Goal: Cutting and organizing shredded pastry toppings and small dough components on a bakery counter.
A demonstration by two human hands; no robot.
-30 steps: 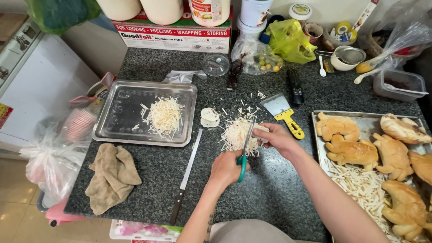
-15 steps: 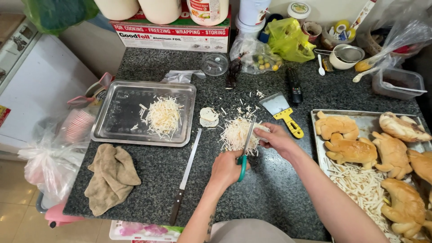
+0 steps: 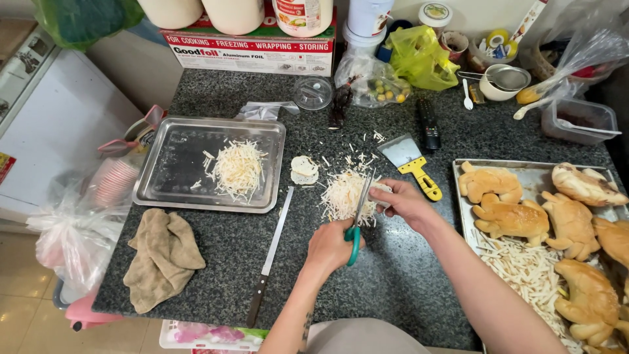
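Scissors [image 3: 357, 216] gripped in left hand [image 3: 334, 246], blades over shred pile [image 3: 344, 195]; right hand [image 3: 403, 203] pinches pale piece [image 3: 379, 193].

Long red-and-white foil box [image 3: 252, 54] against back wall

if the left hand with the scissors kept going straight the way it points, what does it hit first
Probably the pile of pale shreds just beyond the left hand: the scissors point up-counter into it. Depth is hard to judge.
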